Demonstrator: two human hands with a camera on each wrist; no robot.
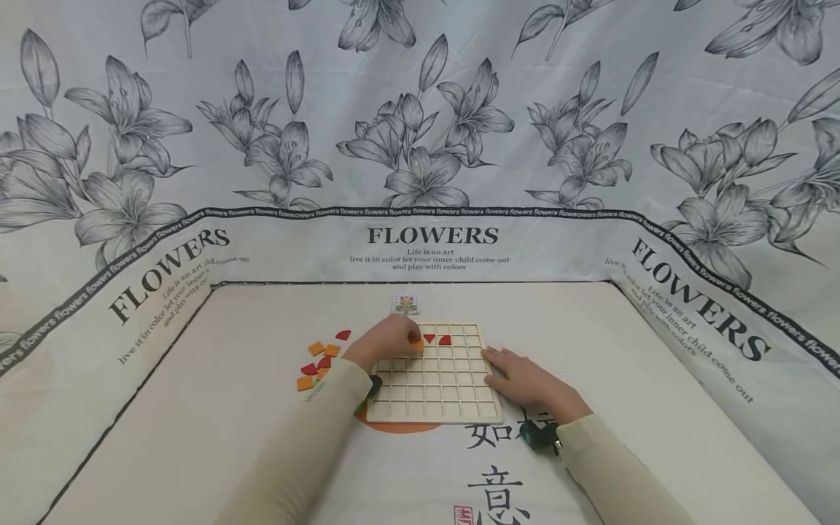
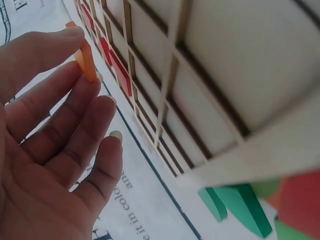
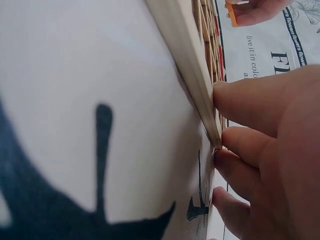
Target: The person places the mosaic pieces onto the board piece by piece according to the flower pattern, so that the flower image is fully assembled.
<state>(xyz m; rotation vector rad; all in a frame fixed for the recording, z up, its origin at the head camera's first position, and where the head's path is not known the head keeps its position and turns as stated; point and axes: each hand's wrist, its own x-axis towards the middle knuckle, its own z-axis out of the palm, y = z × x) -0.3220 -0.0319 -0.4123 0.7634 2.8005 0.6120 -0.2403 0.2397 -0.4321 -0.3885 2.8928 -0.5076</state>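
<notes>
Black printed characters [image 1: 494, 488] mark the near part of the table [image 1: 564, 313], before the front edge of a wooden grid board [image 1: 433, 420]. The board lies flat and looks nearly square, its front and far edges running about parallel to the table's far edge. The right hand [image 1: 525, 380] lies relaxed, fingers extended and slightly parted, their tips against the board's right edge. A broad stretch of table runs from this hand toward the table's right edge. Left of the board lie loose orange square tiles [image 1: 305, 383] and red tiles [image 1: 309, 370], near its left edge; the left wrist view also shows green tiles [image 2: 245, 210] there. Over the board's far-left part, the left hand [image 1: 392, 337] pinches an orange tile [image 2: 87, 61] between thumb and forefinger, the other fingers loosely bent. The tile is apart from the grid, its thin side toward the wrist camera; fingers cover too much to tell its long axis. Just right of it, a red triangular tile [image 1: 429, 338], pointing toward the front edge, and a red quarter-round tile [image 1: 445, 340] sit in the grid. A small picture card [image 1: 405, 303] lies just beyond the board's far edge.
</notes>
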